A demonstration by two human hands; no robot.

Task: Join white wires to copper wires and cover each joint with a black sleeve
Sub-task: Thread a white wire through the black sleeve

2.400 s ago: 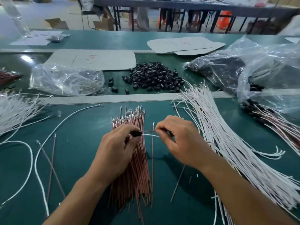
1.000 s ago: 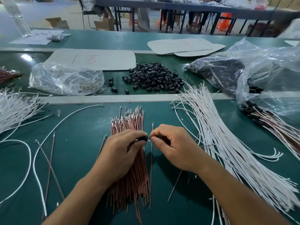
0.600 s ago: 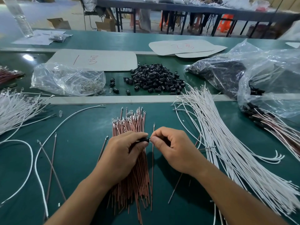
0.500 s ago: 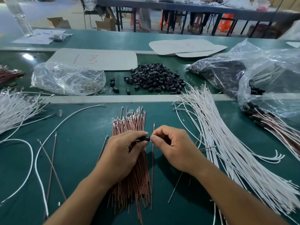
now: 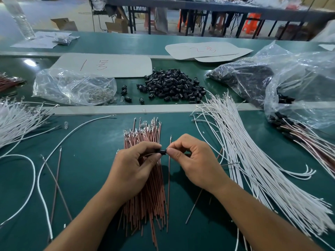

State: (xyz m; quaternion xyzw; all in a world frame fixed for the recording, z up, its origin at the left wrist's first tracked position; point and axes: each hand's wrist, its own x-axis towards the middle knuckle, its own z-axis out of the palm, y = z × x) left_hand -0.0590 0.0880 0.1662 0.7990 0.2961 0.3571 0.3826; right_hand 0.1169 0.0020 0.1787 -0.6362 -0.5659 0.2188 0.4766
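Copper wires [image 5: 145,205]: loose bundle lying on bench [image 5: 90,142], running 6 to 12 o'clock under both hands. A few strays lie at 8 o'clock, next to two long single white wires [image 5: 39,178].

Left hand [image 5: 132,165]: fingers curled, thumb and forefinger pinching left end of black sleeve [image 5: 162,151].

Right hand [image 5: 195,163]: fingers curled, thumb and forefinger pinched against right end of the same sleeve.

Sleeve sits horizontal between the two sets of fingertips, held just above the bundle. Any wire inside it is hidden by the fingers; cannot tell.

White wire bundle [image 5: 253,160]: fanned out from 2 to 4 o'clock of the hands.

Sleeved wires [image 5: 308,138]: at 3 o'clock, farther right, partly under a clear bag [image 5: 299,78].

Second white bundle [image 5: 16,120]: 10 o'clock, at bench edge.

Sleeve pile [image 5: 174,86]: 12 o'clock, beyond a pale divider strip [image 5: 108,109].

Bag of small metal parts [image 5: 72,86]: 11 o'clock, left of that pile.
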